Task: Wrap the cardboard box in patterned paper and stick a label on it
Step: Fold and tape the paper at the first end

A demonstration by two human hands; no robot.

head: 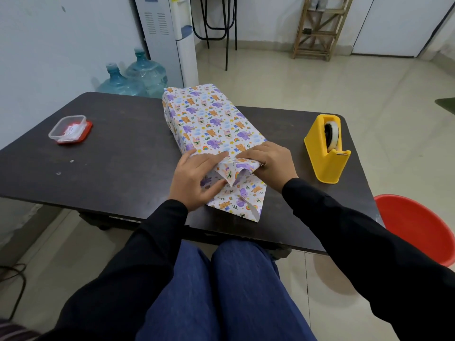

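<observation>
Item: box (211, 119), fully covered by paper (242, 193) printed with elephants, bears and rainbows. It lay lengthwise at the middle of the table (118, 153), one end towards the person and the other at the far edge. The top and long sides were wrapped. The near end was unsealed, with loose paper running on past the box towards the table's near edge.

Left hand (194, 178): flat and relaxed, holding nothing. Its straight fingers pressed the left side fold inward at the near end, and its thumb lay on the lower sheet.

Right hand (268, 157): at the box's near right corner, fingers curled over the top flap and gripping the paper there.

Tape dispenser (325, 153): yellow, roll fitted, upright on the table, well apart to the right of the box.

Tub (70, 129): clear, on a red lid, at the table's left, contents unclear.

Bucket (416, 227): red, on the floor to the right.
</observation>
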